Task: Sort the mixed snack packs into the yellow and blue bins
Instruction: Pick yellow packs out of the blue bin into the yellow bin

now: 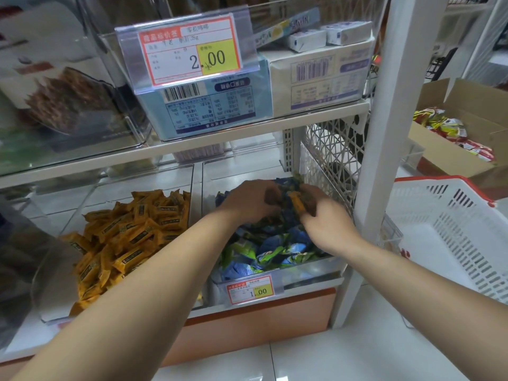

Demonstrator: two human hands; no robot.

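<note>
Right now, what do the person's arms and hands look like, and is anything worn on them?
Both forearms are bare to the picture's edge; no sleeves show. The left hand and right hand wear no gloves, and neither wrist has a watch or band. The fingers are too blurred to tell rings.

The left bin (137, 178) sits at 8 o'clock, the right bin (308, 272) beside it at 6, with the left hand (248, 200) and right hand (327, 221) in it among packs (269, 248). A basket (467, 243) stands at 4 o'clock, a carton (439, 155) behind it at 2.
</note>
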